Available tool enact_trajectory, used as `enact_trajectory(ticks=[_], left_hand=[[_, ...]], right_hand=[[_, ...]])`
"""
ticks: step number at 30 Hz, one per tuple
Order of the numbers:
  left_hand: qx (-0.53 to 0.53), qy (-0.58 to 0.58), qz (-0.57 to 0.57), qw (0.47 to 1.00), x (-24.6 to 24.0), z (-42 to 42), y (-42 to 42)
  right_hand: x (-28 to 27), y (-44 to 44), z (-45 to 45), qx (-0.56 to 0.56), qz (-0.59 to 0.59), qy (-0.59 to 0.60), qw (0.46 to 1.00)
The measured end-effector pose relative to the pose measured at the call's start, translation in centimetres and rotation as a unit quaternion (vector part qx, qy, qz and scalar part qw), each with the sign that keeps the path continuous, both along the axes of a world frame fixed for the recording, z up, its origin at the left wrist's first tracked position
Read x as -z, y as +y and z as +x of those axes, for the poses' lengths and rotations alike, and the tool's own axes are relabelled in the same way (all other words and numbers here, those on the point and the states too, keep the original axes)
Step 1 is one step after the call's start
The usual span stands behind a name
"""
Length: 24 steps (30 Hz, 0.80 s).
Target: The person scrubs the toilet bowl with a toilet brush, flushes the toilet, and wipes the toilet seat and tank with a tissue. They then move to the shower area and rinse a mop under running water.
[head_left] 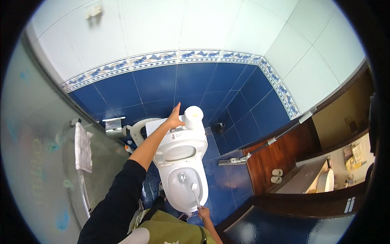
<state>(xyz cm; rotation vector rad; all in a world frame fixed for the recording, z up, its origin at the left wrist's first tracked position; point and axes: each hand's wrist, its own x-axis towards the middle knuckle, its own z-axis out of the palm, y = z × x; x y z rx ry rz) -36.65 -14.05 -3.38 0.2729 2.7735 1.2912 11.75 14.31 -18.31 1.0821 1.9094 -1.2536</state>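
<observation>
A white toilet (201,170) stands before me with its lid and seat raised. My right hand (203,212) grips the handle of a white toilet brush (196,192), whose head is inside the bowl. My left hand (175,119) is over the top of the cistern, thumb and fingers apart. Just right of it, a white paper roll (193,118) stands upright on the cistern; whether the thumb touches it, I cannot tell. Near the thumb lies a metallic flush button (176,129), partly covered from view. The lid bears a small sticker (173,137) with writing.
A chrome paper holder (114,127) and a white ring-shaped seat (138,131) are left of the cistern. Further left, a towel (83,148) hangs on a rail by frosted glass. A flat mop (234,160) leans at the doorway to the right, with slippers (277,176) beyond it.
</observation>
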Motion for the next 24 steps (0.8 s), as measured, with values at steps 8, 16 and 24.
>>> enact_trajectory(ticks=[8, 16, 24], left_hand=[[0.012, -0.126, -0.087, 0.988, 1.0, 1.2, 0.6], [0.257, 0.184, -0.326, 0.891, -4.4, 1.4, 5.7], [0.064, 0.204, 0.068, 0.974, -7.8, -8.0, 10.8]], right_hand=[[0.8, -3.4, -0.5, 0.012, 0.031, -0.018, 0.999], [1.8, -3.7, -0.3, -0.036, 0.075, -0.019, 0.996], [0.5, -3.4, 0.0, -0.032, 0.037, -0.064, 0.997]])
